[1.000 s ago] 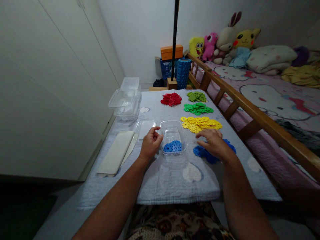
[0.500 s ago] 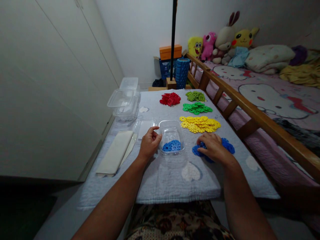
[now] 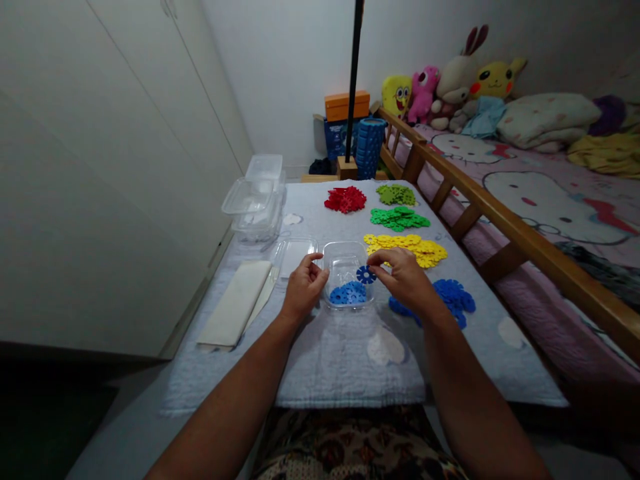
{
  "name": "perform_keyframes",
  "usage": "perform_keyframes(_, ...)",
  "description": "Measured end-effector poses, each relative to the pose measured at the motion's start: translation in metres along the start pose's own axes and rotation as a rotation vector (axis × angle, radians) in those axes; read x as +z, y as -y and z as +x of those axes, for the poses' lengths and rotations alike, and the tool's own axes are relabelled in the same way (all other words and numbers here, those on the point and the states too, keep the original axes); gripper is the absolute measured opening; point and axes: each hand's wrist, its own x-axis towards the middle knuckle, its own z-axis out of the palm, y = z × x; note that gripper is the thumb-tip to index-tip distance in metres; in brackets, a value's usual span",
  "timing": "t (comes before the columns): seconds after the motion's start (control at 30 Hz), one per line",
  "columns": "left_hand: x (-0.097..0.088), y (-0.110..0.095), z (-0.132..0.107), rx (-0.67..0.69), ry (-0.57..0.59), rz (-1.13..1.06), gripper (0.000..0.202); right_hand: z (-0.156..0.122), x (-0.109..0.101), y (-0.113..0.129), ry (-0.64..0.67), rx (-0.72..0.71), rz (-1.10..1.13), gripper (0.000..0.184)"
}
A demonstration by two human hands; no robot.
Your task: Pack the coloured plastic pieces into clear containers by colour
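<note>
My right hand [image 3: 403,277] pinches a dark blue snowflake-shaped disc [image 3: 367,275] over the right side of a clear plastic container [image 3: 345,251]. Inside, several blue discs [image 3: 349,293] lie at the near end. At the container's left rim is my left hand [image 3: 305,285], its fingers curled and its thumb and index finger against the edge. Partly behind my right wrist spreads a pile of blue discs [image 3: 454,299]. A pile of yellow discs [image 3: 417,248] lies just beyond my right hand.
Farther back are green discs [image 3: 399,218], olive-green discs [image 3: 396,195] and red discs [image 3: 346,199]. Stacked clear containers [image 3: 257,203] stand at the back left. A clear lid [image 3: 300,252] and a folded cream cloth [image 3: 237,303] lie to the left. A wooden bed rail [image 3: 480,200] runs along the right.
My right hand has moved left from the blue pile to the container, lifting a blue disc. My left hand stays at the container's left rim.
</note>
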Motion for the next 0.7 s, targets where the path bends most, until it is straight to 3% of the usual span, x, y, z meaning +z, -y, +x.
perform_keyframes(0.17,0.000,0.001,0.000,-0.005,0.007,0.006,0.038,0.010,0.031,0.008,-0.016,0.007,-0.174,0.014)
perform_keyframes(0.33,0.001,0.002,0.000,-0.003,0.007,-0.008,0.038,0.008,0.043,0.007,0.048,-0.012,-0.246,0.019)
perform_keyframes(0.5,0.000,0.001,0.000,0.005,0.003,0.014,0.038,0.004,0.029,-0.007,-0.114,0.029,-0.291,0.017)
perform_keyframes(0.7,0.000,0.001,0.000,0.009,0.001,0.015,0.039,-0.021,-0.005,-0.052,-0.227,0.140,-0.334,0.018)
